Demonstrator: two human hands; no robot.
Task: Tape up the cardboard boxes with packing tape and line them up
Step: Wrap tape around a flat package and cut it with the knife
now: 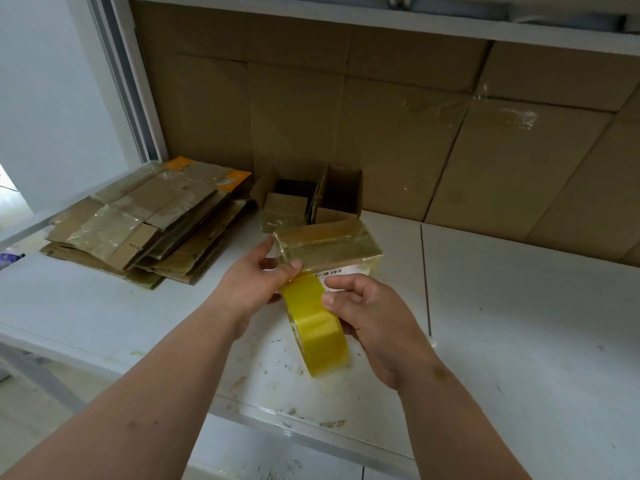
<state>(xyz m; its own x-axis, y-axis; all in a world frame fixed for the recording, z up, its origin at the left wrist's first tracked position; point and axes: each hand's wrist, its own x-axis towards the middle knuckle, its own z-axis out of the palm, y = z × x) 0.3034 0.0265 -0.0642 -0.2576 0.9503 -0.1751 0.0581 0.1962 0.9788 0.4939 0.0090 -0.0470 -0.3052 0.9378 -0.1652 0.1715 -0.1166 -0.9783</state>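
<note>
White barcode label (pixel 331 274) on the near face of the taped box (pixel 329 249), print too small to read. Right hand (pixel 372 318) curled around the yellow tape roll (pixel 317 327), thumb on its outer face, roll held just in front of the box. Left hand (pixel 258 282) pinching the tape's free end at the box's near left corner (fingers bent, not fully closed). Behind, 2 open boxes (pixel 311 199) on the white table (pixel 519 323); flattened cardboard (pixel 145 220) stacked at left.
</note>
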